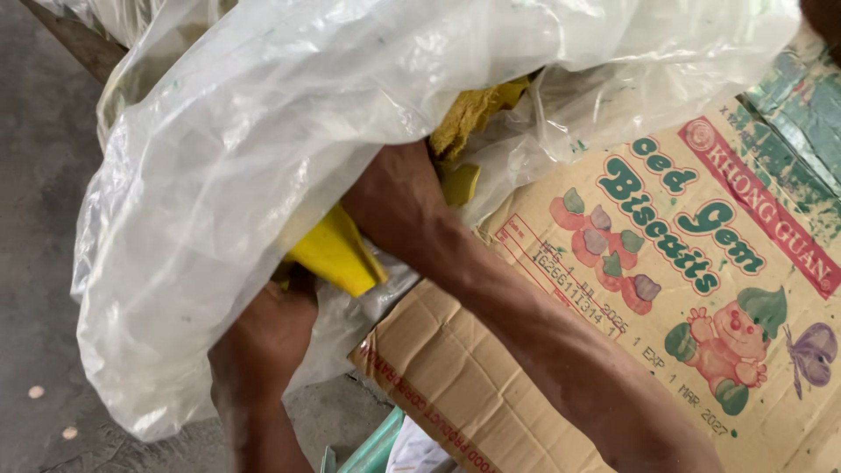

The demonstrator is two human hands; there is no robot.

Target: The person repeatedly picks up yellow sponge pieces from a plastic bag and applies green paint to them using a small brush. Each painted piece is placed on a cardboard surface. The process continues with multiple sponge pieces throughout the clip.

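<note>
A large translucent white plastic bag [228, 175] fills the upper left of the view. Yellow flat pieces [337, 254] show through its opening, with more yellow material [473, 114] deeper inside. My left hand [263, 337] comes up from below and grips the bag's lower edge, right under the nearest yellow piece. My right forearm [491, 298] crosses from the lower right and goes into the bag's mouth. The right hand itself is hidden inside the plastic.
A printed cardboard box [701, 263] with cartoon figures lies under my right arm at the right. Grey concrete floor [35, 263] runs along the left. A pale green edge [377, 447] shows at the bottom.
</note>
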